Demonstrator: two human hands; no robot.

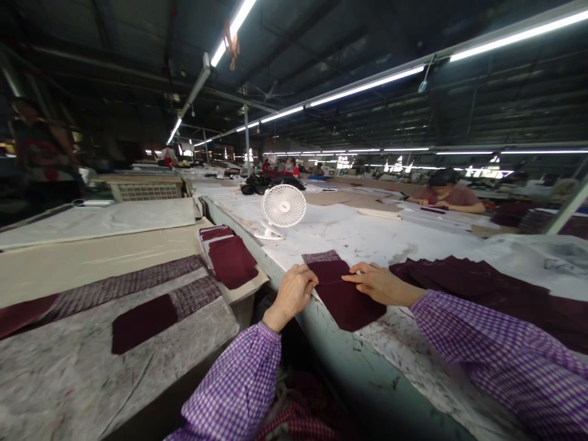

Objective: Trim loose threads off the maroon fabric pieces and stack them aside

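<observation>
A maroon fabric piece (351, 305) with a speckled strip at its far end lies at the near edge of the white-covered table, its near corner over the edge. A crosswise seam or fold line runs across it between my hands. My left hand (294, 288) is closed, thumb and fingers pinching the cloth at the left end of that line. At the right end, my right hand (379, 283) rests on the fabric with its fingers stretched out and slightly apart. Beside my right forearm spreads a pile of maroon fabric pieces (468, 285).
On the left table lie a maroon and speckled piece (144, 323), a long speckled strip (124, 285) and a stack of maroon pieces (232, 260). A white clip fan (283, 206) stands ahead. A co-worker (448, 193) leans over the table at far right.
</observation>
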